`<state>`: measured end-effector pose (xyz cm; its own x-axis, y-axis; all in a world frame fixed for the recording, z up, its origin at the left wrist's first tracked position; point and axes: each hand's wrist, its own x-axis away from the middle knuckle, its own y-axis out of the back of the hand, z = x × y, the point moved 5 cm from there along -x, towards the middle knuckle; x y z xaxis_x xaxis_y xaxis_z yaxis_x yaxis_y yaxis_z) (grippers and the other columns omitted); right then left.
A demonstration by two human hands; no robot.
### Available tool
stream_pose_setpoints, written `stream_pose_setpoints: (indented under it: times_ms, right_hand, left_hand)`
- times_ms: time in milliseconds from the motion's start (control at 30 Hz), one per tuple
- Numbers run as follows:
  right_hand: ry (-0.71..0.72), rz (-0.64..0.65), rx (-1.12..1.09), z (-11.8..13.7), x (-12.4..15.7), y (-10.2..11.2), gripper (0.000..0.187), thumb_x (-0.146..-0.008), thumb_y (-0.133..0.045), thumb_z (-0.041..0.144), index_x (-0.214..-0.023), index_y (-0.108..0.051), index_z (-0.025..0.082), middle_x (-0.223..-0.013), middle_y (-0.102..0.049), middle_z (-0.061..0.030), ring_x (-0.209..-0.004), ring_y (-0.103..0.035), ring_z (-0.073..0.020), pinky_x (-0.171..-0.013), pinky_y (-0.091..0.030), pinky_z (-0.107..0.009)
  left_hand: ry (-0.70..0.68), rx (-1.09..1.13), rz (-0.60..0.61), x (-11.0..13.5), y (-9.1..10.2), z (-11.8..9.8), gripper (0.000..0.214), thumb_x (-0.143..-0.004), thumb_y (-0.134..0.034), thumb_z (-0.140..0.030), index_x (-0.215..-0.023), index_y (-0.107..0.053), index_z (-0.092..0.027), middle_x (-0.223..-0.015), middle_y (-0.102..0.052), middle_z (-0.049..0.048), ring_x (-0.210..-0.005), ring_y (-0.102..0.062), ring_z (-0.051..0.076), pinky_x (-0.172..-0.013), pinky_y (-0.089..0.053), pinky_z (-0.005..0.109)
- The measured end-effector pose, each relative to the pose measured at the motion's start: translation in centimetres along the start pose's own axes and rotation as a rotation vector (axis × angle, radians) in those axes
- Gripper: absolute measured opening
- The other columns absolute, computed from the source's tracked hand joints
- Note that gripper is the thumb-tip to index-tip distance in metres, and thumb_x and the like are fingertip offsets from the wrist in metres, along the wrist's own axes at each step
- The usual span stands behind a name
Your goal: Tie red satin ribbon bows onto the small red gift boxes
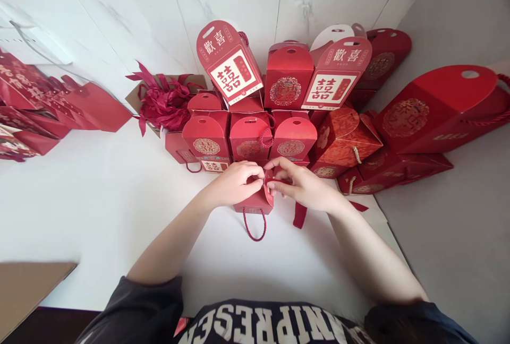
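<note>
Before me on the white table stands a small red gift box (250, 205), its twisted rope handle (255, 239) hanging toward my body. My left hand (238, 182) is closed, thumb and fingers curled at the top of this box. From the other side my right hand (305, 185) pinches the box's upright top flap between thumb and fingers. What lies between the fingertips is partly hidden. A dark red ribbon (300, 215) shows below my right hand on the table.
Red gift boxes (295, 134) are stacked behind my hands against the tiled wall. An orange-red box (342, 137) and a large red box (430, 110) stand right. A carton holds crumpled red ribbons (165, 101). Red paper bags (91, 105) lie far left; cardboard (32, 288) is near left.
</note>
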<state>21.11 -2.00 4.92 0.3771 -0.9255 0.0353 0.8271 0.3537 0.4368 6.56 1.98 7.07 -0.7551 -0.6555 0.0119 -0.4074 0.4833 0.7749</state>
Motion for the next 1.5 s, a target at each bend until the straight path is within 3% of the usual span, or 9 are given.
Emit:
stream_pose_setpoints:
  times_ms: [67, 167, 333, 433, 533, 633, 767, 933, 1500]
  right_hand:
    - [0.022, -0.014, 0.076, 0.3, 0.1, 0.3, 0.03, -0.097, -0.046, 0.038, -0.126, -0.051, 0.029, -0.091, -0.072, 0.0007, -0.077, -0.065, -0.0166, -0.075, -0.048, -0.031]
    - [0.073, -0.047, 0.178, 0.6, 0.1, 1.0, 0.027, -0.1, -0.039, 0.04, -0.108, -0.062, 0.028, -0.099, -0.07, -0.0003, -0.086, -0.065, -0.0176, -0.081, -0.047, -0.031]
    - [0.146, -0.185, 0.262, 1.2, 0.3, 1.7, 0.029, -0.094, -0.052, 0.044, -0.081, -0.065, 0.021, -0.093, -0.065, -0.0054, -0.085, -0.062, -0.0198, -0.083, -0.047, -0.034]
    - [0.168, -0.19, 0.09, 1.3, 0.1, 1.0, 0.022, -0.091, -0.058, 0.042, -0.099, -0.064, 0.023, -0.111, -0.066, -0.0064, -0.102, -0.062, -0.0217, -0.094, -0.046, -0.036]
    - [0.102, -0.151, -0.175, 0.6, -0.4, -0.4, 0.029, -0.092, -0.058, 0.041, -0.115, -0.053, 0.024, -0.096, -0.071, -0.0036, -0.089, -0.066, -0.0195, -0.083, -0.051, -0.035]
    - [0.088, -0.224, -0.309, 0.0, -0.8, -1.3, 0.029, -0.091, -0.06, 0.041, -0.109, -0.046, 0.025, -0.075, -0.067, 0.0018, -0.067, -0.063, -0.0161, -0.064, -0.049, -0.029]
    - [0.13, -0.24, -0.149, 0.4, -0.8, -2.2, 0.014, -0.095, -0.051, 0.038, -0.097, -0.051, 0.024, -0.08, -0.066, 0.0003, -0.07, -0.061, -0.0145, -0.064, -0.046, -0.026]
    - [0.132, -0.251, 0.001, 0.7, -0.6, -2.3, 0.015, -0.097, -0.046, 0.034, -0.1, -0.057, 0.026, -0.085, -0.068, -0.0006, -0.077, -0.064, -0.0162, -0.067, -0.046, -0.027]
    - [0.139, -0.223, -0.026, 0.6, -0.9, -2.7, 0.013, -0.098, -0.045, 0.032, -0.097, -0.056, 0.025, -0.084, -0.068, 0.0, -0.076, -0.063, -0.0151, -0.073, -0.047, -0.028]
  left_hand:
    - [-0.015, 0.006, -0.015, 0.2, 0.3, -0.1, 0.019, -0.088, -0.048, -0.02, -0.074, -0.061, -0.019, -0.08, -0.063, -0.0004, -0.082, -0.057, 0.016, -0.077, -0.042, 0.029]
    - [-0.008, 0.029, -0.057, 0.8, 1.5, -0.1, 0.016, -0.087, -0.05, -0.022, -0.077, -0.061, -0.019, -0.085, -0.063, 0.0, -0.083, -0.058, 0.016, -0.078, -0.042, 0.029]
    - [0.014, 0.043, -0.178, 2.1, 3.8, -0.4, 0.017, -0.089, -0.049, -0.025, -0.079, -0.061, -0.019, -0.095, -0.062, 0.0036, -0.085, -0.058, 0.016, -0.07, -0.044, 0.027]
    - [-0.03, 0.04, -0.182, 2.4, 4.0, -1.1, 0.019, -0.09, -0.048, -0.027, -0.079, -0.062, -0.019, -0.1, -0.061, 0.0047, -0.086, -0.059, 0.016, -0.069, -0.045, 0.026]
    - [-0.004, 0.055, -0.179, 2.6, 3.8, -0.9, 0.018, -0.091, -0.051, -0.034, -0.09, -0.062, -0.02, -0.101, -0.062, 0.0044, -0.086, -0.06, 0.016, -0.075, -0.048, 0.028]
    - [0.156, -0.004, -0.11, 3.0, 3.4, 0.6, 0.037, -0.083, -0.062, -0.045, -0.113, -0.057, -0.024, -0.1, -0.065, 0.0038, -0.088, -0.062, 0.019, -0.077, -0.05, 0.031]
    - [0.291, -0.033, 0.045, 3.3, 2.9, 2.4, 0.04, -0.085, -0.057, -0.042, -0.12, -0.054, -0.024, -0.097, -0.069, 0.0035, -0.089, -0.065, 0.022, -0.076, -0.05, 0.032]
    - [0.274, 0.084, 0.11, 3.0, 3.2, 2.6, 0.033, -0.085, -0.051, -0.036, -0.115, -0.059, -0.023, -0.095, -0.073, 0.0033, -0.082, -0.068, 0.021, -0.068, -0.049, 0.028]
    - [0.271, 0.128, 0.149, 2.8, 3.0, 2.4, 0.025, -0.086, -0.053, -0.037, -0.106, -0.058, -0.023, -0.089, -0.07, 0.0006, -0.079, -0.065, 0.017, -0.067, -0.047, 0.026]
